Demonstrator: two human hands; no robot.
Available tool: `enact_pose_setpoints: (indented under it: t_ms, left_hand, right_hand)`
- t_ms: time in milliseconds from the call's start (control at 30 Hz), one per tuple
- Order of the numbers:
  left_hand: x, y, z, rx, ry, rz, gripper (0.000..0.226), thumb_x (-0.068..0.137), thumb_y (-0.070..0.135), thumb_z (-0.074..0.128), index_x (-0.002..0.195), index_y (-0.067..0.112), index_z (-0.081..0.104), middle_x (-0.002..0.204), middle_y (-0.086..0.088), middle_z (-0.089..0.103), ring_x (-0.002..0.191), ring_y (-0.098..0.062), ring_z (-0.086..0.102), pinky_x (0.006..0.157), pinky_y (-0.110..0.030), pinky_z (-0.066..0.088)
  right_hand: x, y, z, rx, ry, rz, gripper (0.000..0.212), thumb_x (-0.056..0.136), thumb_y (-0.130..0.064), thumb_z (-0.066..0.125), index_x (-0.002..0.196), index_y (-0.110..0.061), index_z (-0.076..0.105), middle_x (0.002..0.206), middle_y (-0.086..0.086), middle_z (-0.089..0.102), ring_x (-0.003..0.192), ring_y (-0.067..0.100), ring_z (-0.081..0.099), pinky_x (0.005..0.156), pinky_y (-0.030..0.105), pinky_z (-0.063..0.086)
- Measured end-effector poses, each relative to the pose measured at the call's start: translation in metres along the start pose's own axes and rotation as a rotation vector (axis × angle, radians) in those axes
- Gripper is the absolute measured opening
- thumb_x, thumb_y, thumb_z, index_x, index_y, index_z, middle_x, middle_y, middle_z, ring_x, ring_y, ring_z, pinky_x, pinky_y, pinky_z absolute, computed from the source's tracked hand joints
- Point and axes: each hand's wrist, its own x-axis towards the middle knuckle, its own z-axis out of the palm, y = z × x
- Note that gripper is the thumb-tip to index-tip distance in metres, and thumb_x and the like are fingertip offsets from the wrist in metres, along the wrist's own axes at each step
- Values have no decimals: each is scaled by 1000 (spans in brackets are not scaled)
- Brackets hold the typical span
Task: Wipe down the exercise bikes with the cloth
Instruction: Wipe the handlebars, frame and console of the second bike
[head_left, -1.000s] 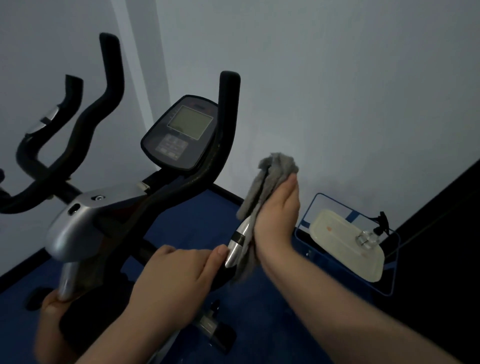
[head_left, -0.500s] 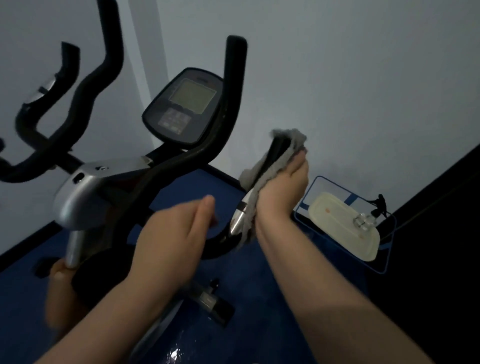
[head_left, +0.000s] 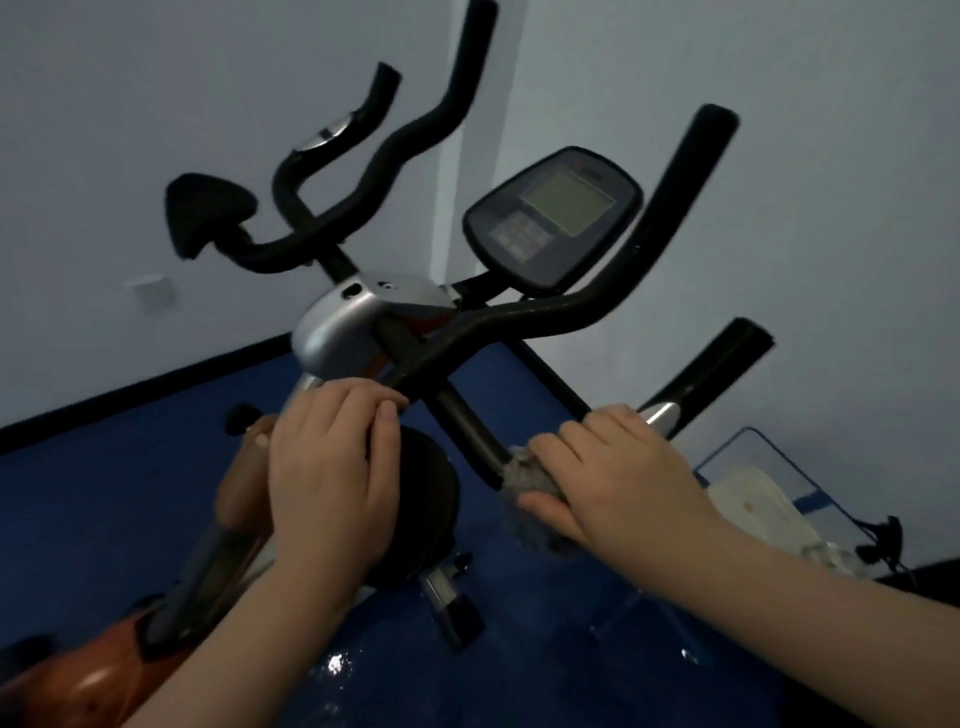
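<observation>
An exercise bike fills the middle, with black handlebars (head_left: 524, 317), a silver stem cover (head_left: 332, 327) and a dark console (head_left: 553, 218). My right hand (head_left: 618, 478) wraps a grey cloth (head_left: 524, 475) around the lower right handlebar, just below its silver sensor band (head_left: 662, 413). My left hand (head_left: 332, 467) hovers over the bike's post and black round housing (head_left: 421, 514), fingers curled, holding nothing I can make out. A second bike's saddle (head_left: 208, 213) and handlebars (head_left: 332, 171) stand behind on the left.
Blue floor (head_left: 119, 493) meets pale walls with a black skirting. A blue wire basket (head_left: 748, 467) holding a white tray stands at the right by the wall. An orange bike frame (head_left: 88, 680) shows at bottom left. A wall socket (head_left: 150, 291) sits on the left.
My right hand slid the cloth down from the upper grip, past the silver band, onto the lower bar. My left hand left that handlebar and moved toward the post. The view swung left.
</observation>
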Motion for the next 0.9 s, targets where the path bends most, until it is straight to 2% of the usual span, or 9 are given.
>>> enact_pose_setpoints:
  t_ms: [67,133,200,267,333,500,567,700,900]
  left_hand:
    - [0,-1,2,-28,37,-25,26,96,24,38,91,18,62,89,3,59,85,-6,42,80,-27,32]
    - [0,-2,2,-44,55,-39,24,96,23,38,91,19,61,88,6,57,84,-4,41,79,-25,30]
    - [-1,-2,2,-40,46,-47,21,96,23,39,91,21,60,88,10,53,83,-2,40,78,-23,29]
    - [-1,-1,1,-32,38,-51,20,96,23,40,91,22,59,88,11,52,83,-1,40,76,-22,28]
    - [0,-1,2,-42,52,-57,20,96,22,40,89,22,59,87,10,55,81,-4,42,74,-21,28]
    - [1,-3,3,-52,66,-39,21,96,21,41,87,19,60,85,6,57,78,-8,44,72,-23,30]
    - [2,-2,3,-56,57,-36,21,96,21,41,88,19,60,86,7,57,78,-7,44,73,-21,30]
    - [1,-1,2,-78,71,-62,19,95,22,41,89,21,59,87,11,54,79,-2,43,76,-15,33]
    - [0,2,1,-58,61,-134,20,94,29,39,92,21,58,87,11,52,81,-4,47,72,-21,34]
  right_hand:
    - [22,-23,-3,-31,-17,102,29,90,-38,59,76,-12,60,59,4,57,49,21,51,50,32,41]
    - [42,-37,1,-2,-113,76,19,95,-23,50,104,-7,54,76,6,57,53,21,45,41,28,25]
    - [43,-31,3,-14,-168,17,32,99,-23,27,126,-10,40,95,6,56,62,24,44,42,31,18]
    - [28,-24,5,30,-131,-1,37,99,-36,16,118,-16,41,94,2,57,60,19,40,45,30,21]
    - [26,-23,5,78,-143,32,32,99,-44,19,106,-19,37,89,-1,57,56,16,37,47,29,24]
    - [88,-28,9,190,-267,-7,41,98,-19,40,137,-17,28,114,12,48,88,32,56,59,36,38]
    - [76,-27,12,325,-204,87,26,101,-32,31,124,-21,37,107,8,56,75,26,54,55,34,37]
    - [60,-27,17,358,-150,150,34,98,-47,22,107,-21,41,91,2,63,59,17,44,47,32,21]
    - [73,-36,16,378,-8,195,35,102,-39,27,117,-16,50,105,5,64,90,24,62,63,30,31]
